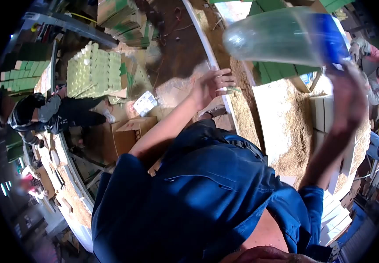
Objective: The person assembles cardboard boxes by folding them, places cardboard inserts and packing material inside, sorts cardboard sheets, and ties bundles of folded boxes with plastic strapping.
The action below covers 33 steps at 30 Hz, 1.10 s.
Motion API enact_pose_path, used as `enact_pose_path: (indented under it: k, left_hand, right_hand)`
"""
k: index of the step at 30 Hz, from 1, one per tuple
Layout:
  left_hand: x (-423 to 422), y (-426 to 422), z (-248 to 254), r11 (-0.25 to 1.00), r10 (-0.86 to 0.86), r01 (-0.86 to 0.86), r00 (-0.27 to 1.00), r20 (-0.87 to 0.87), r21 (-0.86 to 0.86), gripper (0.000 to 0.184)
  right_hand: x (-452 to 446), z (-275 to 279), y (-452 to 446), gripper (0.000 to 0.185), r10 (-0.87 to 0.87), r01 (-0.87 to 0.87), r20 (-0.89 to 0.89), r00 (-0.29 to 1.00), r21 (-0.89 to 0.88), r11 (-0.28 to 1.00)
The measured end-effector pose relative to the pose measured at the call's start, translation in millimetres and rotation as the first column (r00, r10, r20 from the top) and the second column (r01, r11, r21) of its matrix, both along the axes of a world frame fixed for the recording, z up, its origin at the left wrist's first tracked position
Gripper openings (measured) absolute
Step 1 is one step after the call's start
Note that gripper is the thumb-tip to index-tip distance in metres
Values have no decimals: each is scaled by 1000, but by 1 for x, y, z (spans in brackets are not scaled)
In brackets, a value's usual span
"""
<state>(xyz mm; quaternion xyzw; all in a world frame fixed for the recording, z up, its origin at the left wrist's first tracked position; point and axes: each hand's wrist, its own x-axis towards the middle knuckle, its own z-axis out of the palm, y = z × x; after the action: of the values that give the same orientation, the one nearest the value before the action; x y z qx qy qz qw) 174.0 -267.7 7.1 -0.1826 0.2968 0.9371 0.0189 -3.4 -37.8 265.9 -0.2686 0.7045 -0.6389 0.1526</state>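
Note:
My right hand [348,94], smeared by motion, is closed at the blue end of a large see-through plastic bottle [270,37]. The bottle lies nearly level across the upper right of the head view, its rounded clear end toward the left. A wide blue band [328,38] covers the part nearest my hand. My left hand [213,86] is open, its fingers stretched toward the bench edge, and it holds nothing. Under the bottle, green boxes [275,71] are partly hidden.
A bench [281,118] strewn with wood-shaving-like material runs along my right, with white boxes [323,111] on it. Stacked egg trays [94,72], flattened cartons [121,19] and an open cardboard box [128,136] stand left. Other people [49,111] work left and far right [376,65].

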Motion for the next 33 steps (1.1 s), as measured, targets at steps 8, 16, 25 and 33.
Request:
enact_pose_path:
  k: [8,16,25,33]
  left_hand:
    - [126,4,-28,857,248,-393,882,402,334,71]
    - [173,-38,-131,749,414,-515,855,312,417,47]
    - [147,-108,-240,650,370,-670,692,620,359,46]
    - [138,-149,-335,763,279,-586,678,680,272,64]
  right_hand:
    - [138,-207,-79,22,292,-335,479,828,4,942]
    - [179,-268,-117,39,222,-625,725,652,348,699]
    - [169,-327,-195,76,359,-298,77,930,731,614]
    - [156,-472,-265,65,173,-268,206,963,661,701]
